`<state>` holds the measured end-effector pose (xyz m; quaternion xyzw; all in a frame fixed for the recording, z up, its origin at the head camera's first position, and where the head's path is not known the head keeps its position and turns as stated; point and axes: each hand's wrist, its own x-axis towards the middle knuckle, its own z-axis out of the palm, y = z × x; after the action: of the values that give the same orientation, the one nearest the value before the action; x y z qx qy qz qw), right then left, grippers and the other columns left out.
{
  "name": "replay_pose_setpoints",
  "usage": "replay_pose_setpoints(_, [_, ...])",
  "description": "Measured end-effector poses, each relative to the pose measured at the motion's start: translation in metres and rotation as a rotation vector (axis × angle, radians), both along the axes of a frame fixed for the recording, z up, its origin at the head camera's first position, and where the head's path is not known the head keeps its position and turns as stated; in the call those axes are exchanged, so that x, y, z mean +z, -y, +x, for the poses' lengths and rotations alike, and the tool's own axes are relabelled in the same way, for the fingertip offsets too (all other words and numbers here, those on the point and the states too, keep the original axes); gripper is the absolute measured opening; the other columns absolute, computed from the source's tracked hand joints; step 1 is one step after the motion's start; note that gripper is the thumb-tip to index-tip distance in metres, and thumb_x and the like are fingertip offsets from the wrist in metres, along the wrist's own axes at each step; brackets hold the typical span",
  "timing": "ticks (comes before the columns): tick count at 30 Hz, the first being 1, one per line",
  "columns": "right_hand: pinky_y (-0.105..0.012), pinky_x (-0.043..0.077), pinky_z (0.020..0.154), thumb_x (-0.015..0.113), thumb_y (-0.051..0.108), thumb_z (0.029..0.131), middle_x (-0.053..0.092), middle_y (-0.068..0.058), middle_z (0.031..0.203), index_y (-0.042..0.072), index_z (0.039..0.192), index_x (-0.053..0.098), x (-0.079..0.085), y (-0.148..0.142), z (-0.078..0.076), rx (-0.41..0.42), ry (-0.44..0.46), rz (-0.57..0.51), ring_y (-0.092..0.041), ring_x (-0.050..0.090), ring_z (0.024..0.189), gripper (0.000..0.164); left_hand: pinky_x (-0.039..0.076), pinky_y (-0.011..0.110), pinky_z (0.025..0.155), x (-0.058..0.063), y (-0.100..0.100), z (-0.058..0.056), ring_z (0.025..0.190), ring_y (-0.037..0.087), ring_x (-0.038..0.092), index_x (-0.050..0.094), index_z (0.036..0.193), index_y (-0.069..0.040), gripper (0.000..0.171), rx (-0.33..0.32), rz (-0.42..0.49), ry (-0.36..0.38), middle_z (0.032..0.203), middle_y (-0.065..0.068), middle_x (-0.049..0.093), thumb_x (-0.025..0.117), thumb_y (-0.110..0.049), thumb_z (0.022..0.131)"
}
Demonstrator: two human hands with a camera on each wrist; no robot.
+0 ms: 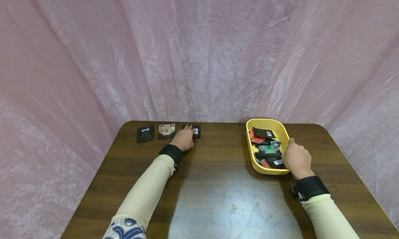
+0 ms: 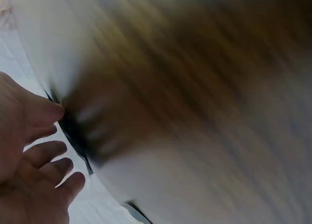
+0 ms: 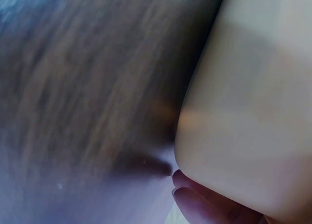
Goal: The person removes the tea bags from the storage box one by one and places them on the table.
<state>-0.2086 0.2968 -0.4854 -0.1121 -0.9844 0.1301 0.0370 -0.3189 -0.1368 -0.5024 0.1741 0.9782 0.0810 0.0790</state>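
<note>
Item, left hand: I have it reaching to the far edge of the table, fingers loose and laid on the right-hand packet, which is black with a white label; in the left wrist view I read thumb and fingers apart, with the packet a dark, blurred strip beside them. Item, left-hand packet: black, small white label, lying flat at the left end of the row. Item, middle packet: printed in pale and dark tones, flat between the other two, just beside the left hand. Item, right hand: grasping the right side of the yellow basket; my right wrist view gives fingertips against the outer wall, very near. The basket stands upright on the right part of the table, well apart from the row. Contents, as I can make them out: a black labelled packet at the far end, a green-marked packet about the middle, another black labelled packet at the near end, and red pieces partly covered; I cannot count the whole heap. Item, two black wristbands, left and right, above pale yellow sleeves. Backing: a pink, creased curtain behind the table.
</note>
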Motion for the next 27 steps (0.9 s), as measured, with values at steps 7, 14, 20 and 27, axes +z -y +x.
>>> replay_pose_setpoints(7, [-0.06, 0.053, 0.067, 0.067, 0.011, 0.091, 0.068, -0.041, 0.11, -0.016, 0.145, 0.044, -0.002, 0.0, 0.0, -0.004, -0.002, -0.003, -0.05, 0.068, 0.081, 0.065, 0.038, 0.056, 0.128, 0.007, -0.017, 0.004, 0.161, 0.041, 0.037, 0.05, 0.158, -0.003, 0.056, -0.068, 0.02, -0.114, 0.169, 0.022, 0.042, 0.062, -0.01, 0.103])
replay_pose_setpoints(14, [-0.06, 0.053, 0.064, 0.067, 0.011, 0.09, 0.069, -0.041, 0.106, -0.015, 0.142, 0.046, -0.003, 0.0, 0.001, 0.006, -0.03, -0.003, -0.051, 0.068, 0.079, 0.062, 0.04, 0.052, 0.128, 0.025, -0.071, 0.018, 0.157, 0.04, 0.044, 0.051, 0.156, 0.001, 0.051, -0.199, 0.101, -0.25, 0.164, 0.022, 0.05, 0.058, -0.016, 0.108])
replay_pose_setpoints(20, [-0.06, 0.052, 0.065, 0.067, 0.012, 0.091, 0.069, -0.041, 0.108, -0.015, 0.143, 0.047, -0.004, 0.002, 0.002, 0.013, -0.035, -0.014, -0.052, 0.068, 0.081, 0.062, 0.035, 0.047, 0.131, 0.04, -0.126, 0.041, 0.159, 0.035, 0.043, 0.05, 0.157, -0.002, 0.053, -0.311, 0.095, -0.317, 0.164, 0.018, 0.051, 0.055, -0.026, 0.11])
replay_pose_setpoints(27, [-0.061, 0.052, 0.066, 0.066, 0.012, 0.091, 0.069, -0.042, 0.11, -0.015, 0.144, 0.047, -0.003, 0.006, 0.002, 0.004, -0.042, -0.016, -0.053, 0.068, 0.082, 0.063, 0.035, 0.04, 0.132, 0.05, -0.183, 0.064, 0.161, 0.03, 0.041, 0.047, 0.16, -0.005, 0.058, -0.413, 0.084, -0.244, 0.169, 0.014, 0.046, 0.057, -0.031, 0.109])
